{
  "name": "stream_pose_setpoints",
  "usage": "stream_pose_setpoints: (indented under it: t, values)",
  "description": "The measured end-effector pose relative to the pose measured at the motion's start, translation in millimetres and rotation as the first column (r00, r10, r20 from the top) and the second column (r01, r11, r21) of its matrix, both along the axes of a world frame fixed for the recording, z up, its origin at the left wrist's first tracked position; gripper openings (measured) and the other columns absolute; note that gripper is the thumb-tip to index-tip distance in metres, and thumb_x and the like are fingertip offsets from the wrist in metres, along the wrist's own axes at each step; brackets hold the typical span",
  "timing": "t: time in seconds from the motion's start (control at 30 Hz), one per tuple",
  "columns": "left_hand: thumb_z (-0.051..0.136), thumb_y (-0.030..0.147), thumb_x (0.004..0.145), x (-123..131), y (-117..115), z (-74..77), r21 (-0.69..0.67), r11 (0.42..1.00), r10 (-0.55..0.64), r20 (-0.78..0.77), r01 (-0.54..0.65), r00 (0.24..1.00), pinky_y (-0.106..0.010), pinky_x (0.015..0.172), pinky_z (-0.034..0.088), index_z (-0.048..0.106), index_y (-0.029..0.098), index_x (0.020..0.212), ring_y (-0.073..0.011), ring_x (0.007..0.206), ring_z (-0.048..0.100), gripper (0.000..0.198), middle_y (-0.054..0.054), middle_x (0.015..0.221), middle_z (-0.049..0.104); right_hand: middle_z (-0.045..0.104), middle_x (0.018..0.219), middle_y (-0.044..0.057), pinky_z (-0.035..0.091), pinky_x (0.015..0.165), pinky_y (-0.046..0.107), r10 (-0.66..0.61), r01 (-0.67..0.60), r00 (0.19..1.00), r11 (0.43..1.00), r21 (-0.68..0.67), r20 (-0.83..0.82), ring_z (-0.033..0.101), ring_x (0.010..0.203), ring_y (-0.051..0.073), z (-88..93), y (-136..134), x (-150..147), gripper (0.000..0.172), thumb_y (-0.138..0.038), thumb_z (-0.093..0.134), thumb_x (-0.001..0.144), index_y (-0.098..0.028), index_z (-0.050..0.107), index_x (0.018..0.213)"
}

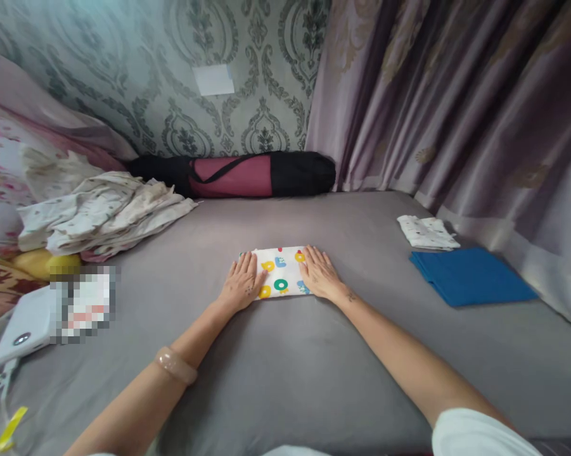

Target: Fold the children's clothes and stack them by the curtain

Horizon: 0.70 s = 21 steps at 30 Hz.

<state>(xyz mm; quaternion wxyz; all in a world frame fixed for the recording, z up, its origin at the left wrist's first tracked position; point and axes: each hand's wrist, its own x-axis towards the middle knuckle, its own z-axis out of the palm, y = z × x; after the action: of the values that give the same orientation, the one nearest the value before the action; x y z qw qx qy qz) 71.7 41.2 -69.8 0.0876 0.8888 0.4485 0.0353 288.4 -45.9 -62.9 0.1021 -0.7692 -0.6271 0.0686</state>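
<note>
A small folded white cloth (281, 269) printed with coloured rings lies flat on the grey bed sheet (275, 367) in the middle of the view. My left hand (241, 283) rests flat on the cloth's left end, fingers stretched out. My right hand (319, 273) presses flat on its right end, fingers spread. Neither hand holds anything. A pale bangle (175, 365) sits on my left wrist.
A heap of unfolded pale clothes (99, 212) lies at the left. A folded blue cloth (470, 277) and a small folded white piece (428, 232) sit at the right. A black and maroon roll bag (237, 174) lies against the wall. A white device (28, 323) lies at the left edge. Curtains hang on the right.
</note>
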Motion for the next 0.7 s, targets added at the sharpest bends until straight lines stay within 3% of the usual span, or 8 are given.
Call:
stream_pose_setpoints:
  t: [0.13,0.23,0.3,0.37,0.5,0.7]
  values:
    - [0.027,0.051,0.095,-8.3,12.5,-0.5,0.016,1.000,0.021,0.050,-0.022,0.999,-0.043,0.114,0.028,0.037,0.006,0.143,-0.0301,0.142,0.030,0.067,-0.021,0.153,0.033,0.028,0.157,0.015,0.017,0.118,0.041,0.009,-0.009,0.999,1.000,-0.003,-0.041,0.023,0.145,0.024,6.7,-0.3,-0.2,0.059,-0.037,0.025,0.098,-0.008,0.031,0.149]
    - [0.030,0.053,0.092,-25.4,24.3,4.2,0.086,0.981,0.163,0.094,-0.172,0.982,-0.045,0.108,0.036,0.047,0.004,0.134,-0.0354,0.132,0.043,0.067,-0.027,0.142,0.044,0.030,0.155,0.019,0.023,0.116,0.039,-0.107,0.108,0.992,0.994,0.012,-0.064,0.028,0.143,0.025,15.7,-11.2,5.2,0.062,-0.040,0.027,0.098,-0.004,0.032,0.148]
    - [0.030,0.061,0.088,-38.4,33.7,7.2,0.028,0.967,0.253,0.055,-0.255,0.966,-0.050,0.098,0.042,0.060,0.008,0.120,-0.0406,0.120,0.052,0.069,-0.027,0.124,0.057,0.034,0.151,0.023,0.025,0.114,0.041,-0.206,0.208,0.977,0.977,0.042,-0.047,0.032,0.140,0.028,19.4,-23.0,8.6,0.061,-0.042,0.029,0.098,-0.001,0.039,0.143]
    - [0.035,0.067,0.082,-47.0,42.6,9.2,-0.080,0.958,0.279,0.034,-0.275,0.960,-0.050,0.091,0.046,0.066,0.013,0.106,-0.0416,0.110,0.057,0.067,-0.023,0.104,0.065,0.040,0.147,0.025,0.026,0.113,0.043,-0.213,0.214,0.977,0.975,0.058,-0.024,0.035,0.138,0.031,20.4,-35.2,9.0,0.058,-0.041,0.031,0.098,0.000,0.047,0.136]
    - [0.048,0.069,0.069,-43.1,50.2,12.8,-0.198,0.944,0.283,0.080,-0.263,0.956,-0.050,0.084,0.047,0.067,0.018,0.082,-0.0438,0.096,0.060,0.056,-0.018,0.080,0.067,0.053,0.133,0.021,0.033,0.108,0.041,-0.110,0.112,0.994,0.988,0.102,-0.028,0.044,0.127,0.028,18.9,-47.5,0.7,0.045,-0.038,0.040,0.095,-0.006,0.057,0.121]
    - [0.058,0.062,0.057,-25.9,44.6,18.9,-0.263,0.924,0.310,0.094,-0.276,0.946,-0.043,0.067,0.048,0.058,0.024,0.061,-0.0413,0.080,0.062,0.039,-0.011,0.060,0.062,0.061,0.115,0.015,0.042,0.094,0.037,-0.163,0.184,0.972,0.975,0.125,-0.167,0.054,0.109,0.025,20.6,-39.6,-7.3,0.027,-0.028,0.050,0.087,-0.012,0.058,0.108]
